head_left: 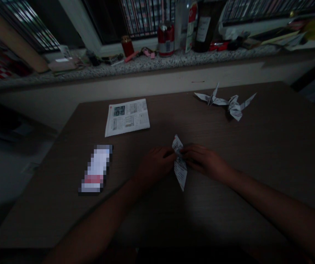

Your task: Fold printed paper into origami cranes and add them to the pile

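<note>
A narrow, diamond-shaped piece of folded printed paper (pixel 181 173) lies on the table between my hands, its long points toward and away from me. My left hand (pixel 156 161) grips its left edge near the middle, fingers closed together. From the other side my right hand (pixel 205 160) pinches the right edge at about the same height. My fingers cover part of the paper's middle. Farther back on the right stand two folded paper cranes, one crane (pixel 212 99) touching or almost touching the other crane (pixel 235 107).
A phone (pixel 97 168) with a blurred screen lies left of my hands. Behind it is a folded printed sheet (pixel 128 116). Beyond the wooden table (pixel 157 216), a granite sill (pixel 143 66) carries a red can (pixel 166 39), a small jar (pixel 127 46), bottles and loose items.
</note>
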Motion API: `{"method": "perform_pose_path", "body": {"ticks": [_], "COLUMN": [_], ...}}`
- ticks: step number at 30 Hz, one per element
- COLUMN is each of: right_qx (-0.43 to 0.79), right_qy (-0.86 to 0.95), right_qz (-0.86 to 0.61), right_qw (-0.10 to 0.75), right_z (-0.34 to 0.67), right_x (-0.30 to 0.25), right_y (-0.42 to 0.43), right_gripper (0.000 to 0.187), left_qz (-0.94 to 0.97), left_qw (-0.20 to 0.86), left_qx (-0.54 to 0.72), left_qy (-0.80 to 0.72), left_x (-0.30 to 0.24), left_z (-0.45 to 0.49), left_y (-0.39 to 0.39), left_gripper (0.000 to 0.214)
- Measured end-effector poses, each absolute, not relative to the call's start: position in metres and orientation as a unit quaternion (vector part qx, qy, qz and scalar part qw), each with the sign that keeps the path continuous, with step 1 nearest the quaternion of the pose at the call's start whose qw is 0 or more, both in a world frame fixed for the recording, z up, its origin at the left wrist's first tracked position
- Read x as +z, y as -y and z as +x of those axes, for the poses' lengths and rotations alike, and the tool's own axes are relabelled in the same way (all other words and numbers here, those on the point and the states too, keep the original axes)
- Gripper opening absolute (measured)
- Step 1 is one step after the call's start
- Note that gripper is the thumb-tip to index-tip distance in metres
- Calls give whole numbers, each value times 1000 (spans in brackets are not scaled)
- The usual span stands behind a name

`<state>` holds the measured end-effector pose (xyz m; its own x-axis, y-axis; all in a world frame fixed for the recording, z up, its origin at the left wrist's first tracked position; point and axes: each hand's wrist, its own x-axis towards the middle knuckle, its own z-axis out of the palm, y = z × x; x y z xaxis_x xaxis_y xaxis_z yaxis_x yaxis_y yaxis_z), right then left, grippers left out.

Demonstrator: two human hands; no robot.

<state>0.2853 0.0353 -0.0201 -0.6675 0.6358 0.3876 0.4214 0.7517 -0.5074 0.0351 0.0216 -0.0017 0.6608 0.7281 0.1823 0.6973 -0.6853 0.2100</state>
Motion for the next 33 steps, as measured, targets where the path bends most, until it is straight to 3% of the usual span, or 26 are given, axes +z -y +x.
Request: {"method": "perform_pose_path", "body": {"ticks": [6,15,25,29,33], "right_qx": [233,226,221,227,223], "right_qy": [868,869,844,815,822], "right_qz": [-316,-326,-383,-434,-426], "right_qw": [303,296,304,308,306], "right_z": [285,284,278,277,277], "right_x": [-24,-21,-18,-19,-19], "right_y": [-36,-37,-37,-35,-36], "right_gripper": [15,17,1,13,12], "left_qz": [889,878,856,837,833], "left_qw": [132,140,158,170,168], "left_qx": [170,195,202,217,220], "left_qy": [-404,-413,-449,-473,-479], "left_x": [-4,-10,-7,-8,-9], "left_z": [34,34,44,44,45], "left_y": [-24,-28,-31,-32,-32], "left_gripper": [16,13,9,8,9]}}
